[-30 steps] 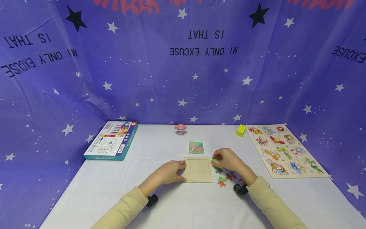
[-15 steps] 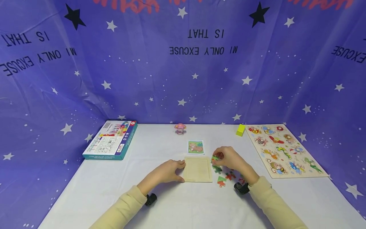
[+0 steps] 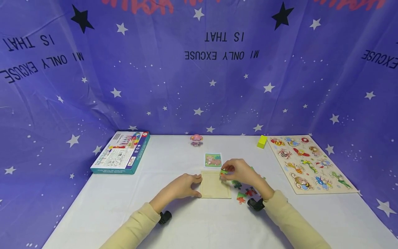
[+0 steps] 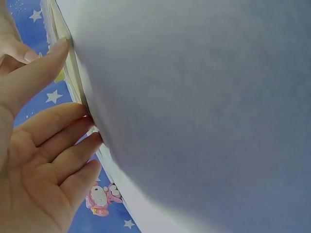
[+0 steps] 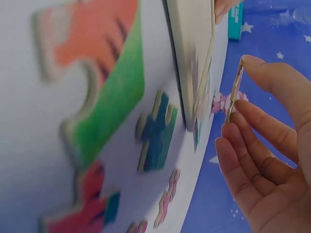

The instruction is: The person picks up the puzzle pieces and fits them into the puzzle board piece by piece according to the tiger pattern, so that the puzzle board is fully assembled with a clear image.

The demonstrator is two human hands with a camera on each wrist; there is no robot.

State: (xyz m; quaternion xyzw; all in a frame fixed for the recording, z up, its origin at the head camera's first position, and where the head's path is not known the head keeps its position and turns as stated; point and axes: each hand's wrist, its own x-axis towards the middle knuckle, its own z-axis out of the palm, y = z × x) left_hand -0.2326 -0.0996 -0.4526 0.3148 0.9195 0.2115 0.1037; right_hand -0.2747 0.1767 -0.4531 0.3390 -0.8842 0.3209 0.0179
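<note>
My left hand [image 3: 182, 186] rests its thumb and fingertips against the left edge of a shallow wooden puzzle tray [image 3: 214, 188], whose visible inside is bare. In the left wrist view the fingers [image 4: 73, 160] lie fairly straight along that edge. Over the tray's upper right corner, my right hand [image 3: 244, 173] pinches a green and orange jigsaw piece [image 3: 223, 172]. The right wrist view shows this piece [image 5: 235, 92] edge-on between thumb and fingertips, above the tray. Several loose jigsaw pieces [image 3: 240, 197] lie right of the tray, some partly hidden by the right hand.
Behind the tray lies a picture card [image 3: 213, 160] of an animal. Farther back stand a pink figurine [image 3: 196, 140] and a yellow block [image 3: 262, 141]. A flat box [image 3: 121, 154] lies at the left, an insect puzzle board [image 3: 289, 174] at the right.
My right hand has moved left with the jigsaw piece, from beside the tray to over its upper right corner. The left hand stays at the tray's edge.
</note>
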